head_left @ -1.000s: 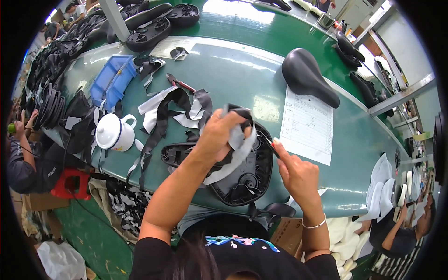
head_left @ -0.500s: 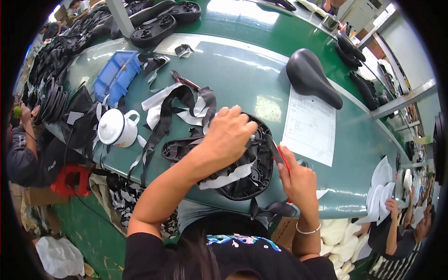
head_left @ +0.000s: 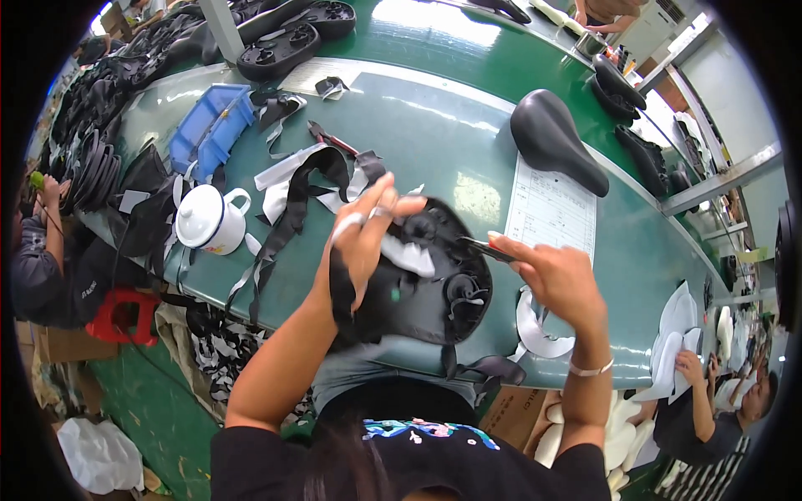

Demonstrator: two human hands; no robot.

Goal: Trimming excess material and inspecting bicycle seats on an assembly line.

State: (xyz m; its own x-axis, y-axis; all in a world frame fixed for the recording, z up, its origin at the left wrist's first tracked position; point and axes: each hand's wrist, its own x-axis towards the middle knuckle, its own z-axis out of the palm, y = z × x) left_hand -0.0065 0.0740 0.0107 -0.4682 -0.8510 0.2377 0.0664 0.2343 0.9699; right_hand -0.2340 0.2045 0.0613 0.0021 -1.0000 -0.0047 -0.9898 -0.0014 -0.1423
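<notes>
A black bicycle saddle (head_left: 422, 313), underside up, lies at the table's near edge in front of me. My left hand (head_left: 363, 238) is over its left side, slightly blurred, with a black and white trim strip (head_left: 341, 288) caught in its fingers and hanging along the wrist. My right hand (head_left: 555, 275) grips a dark-bladed cutting tool (head_left: 489, 248) with a bit of red handle; whether it is a knife or scissors I cannot tell. Its tip reaches the saddle's right rim. Another pale strip (head_left: 409, 257) lies on the saddle's underside.
Loose black and white scraps (head_left: 305, 188), red-handled pliers (head_left: 330, 138), a white lidded mug (head_left: 209, 221) and a blue bin (head_left: 209, 134) occupy the left. A finished saddle (head_left: 555, 138) rests on a printed sheet (head_left: 547, 213). Co-workers sit at both sides.
The saddle has turned and its underside shows more. My left hand has moved left and now has a strip in it. My right hand has moved up and right, still gripping the tool.
</notes>
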